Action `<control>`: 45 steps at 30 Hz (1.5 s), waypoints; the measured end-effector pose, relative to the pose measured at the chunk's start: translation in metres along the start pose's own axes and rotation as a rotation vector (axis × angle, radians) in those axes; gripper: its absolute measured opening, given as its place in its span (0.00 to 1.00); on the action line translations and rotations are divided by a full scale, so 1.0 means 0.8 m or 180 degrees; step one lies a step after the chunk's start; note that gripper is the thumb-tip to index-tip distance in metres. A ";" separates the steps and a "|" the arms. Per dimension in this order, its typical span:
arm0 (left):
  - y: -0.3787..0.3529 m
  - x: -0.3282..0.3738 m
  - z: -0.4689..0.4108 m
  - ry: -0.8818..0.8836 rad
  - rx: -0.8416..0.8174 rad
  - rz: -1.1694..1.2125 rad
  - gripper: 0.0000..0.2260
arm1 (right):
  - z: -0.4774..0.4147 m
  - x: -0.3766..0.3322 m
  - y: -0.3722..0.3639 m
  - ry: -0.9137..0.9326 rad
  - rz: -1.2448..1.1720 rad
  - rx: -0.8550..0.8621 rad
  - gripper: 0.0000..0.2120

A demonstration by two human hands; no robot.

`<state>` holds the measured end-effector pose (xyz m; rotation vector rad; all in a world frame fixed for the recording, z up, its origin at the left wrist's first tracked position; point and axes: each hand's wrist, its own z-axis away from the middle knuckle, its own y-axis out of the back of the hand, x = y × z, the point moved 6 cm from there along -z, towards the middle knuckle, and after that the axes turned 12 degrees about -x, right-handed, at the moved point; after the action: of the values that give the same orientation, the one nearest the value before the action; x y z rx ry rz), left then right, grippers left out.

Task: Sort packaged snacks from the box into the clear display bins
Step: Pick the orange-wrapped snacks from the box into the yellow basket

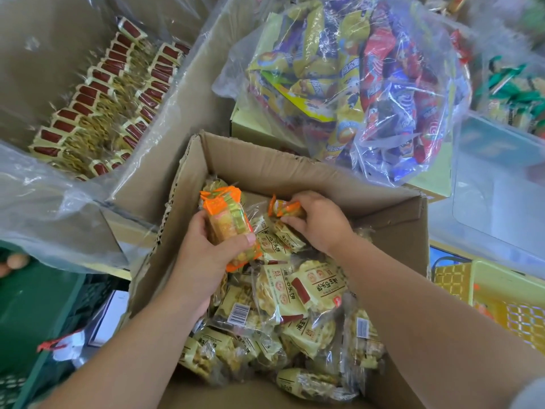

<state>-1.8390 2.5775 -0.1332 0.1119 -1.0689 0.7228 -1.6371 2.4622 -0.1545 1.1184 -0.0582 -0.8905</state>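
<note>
An open cardboard box (pixel 392 225) in front of me holds several pale yellow cracker packets (pixel 298 293). My left hand (pixel 203 255) grips a stack of orange-edged packets (pixel 228 219) above the box's left side. My right hand (pixel 318 219) reaches into the back of the box and pinches one more orange-edged packet (pixel 284 207). A clear display bin (pixel 501 184) stands at the right, its inside hard to read through the plastic.
A plastic-lined carton at upper left holds rows of red-and-yellow packets (pixel 97 104). A clear bag of mixed colourful snacks (pixel 368 84) sits on a pale box behind. Yellow lattice baskets (pixel 513 308) are at lower right, a green crate (pixel 38 305) at lower left.
</note>
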 end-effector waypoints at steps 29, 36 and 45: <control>-0.087 0.057 0.089 -0.0357 -0.0614 -0.0185 0.25 | 0.260 -0.014 0.107 0.0234 -0.2173 0.1135 0.10; -0.203 0.023 0.112 -0.0369 -0.0966 -0.0257 0.23 | 0.417 0.136 0.080 -0.0302 -0.2261 0.1616 0.08; -0.368 -0.063 0.139 -0.0476 -0.0584 -0.0505 0.24 | 0.479 0.387 0.048 -0.1019 -0.1440 0.1642 0.16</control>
<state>-1.7639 2.2802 -0.0454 0.0930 -1.2493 0.4765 -1.5845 1.9796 -0.0600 1.4862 -0.3231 -1.5127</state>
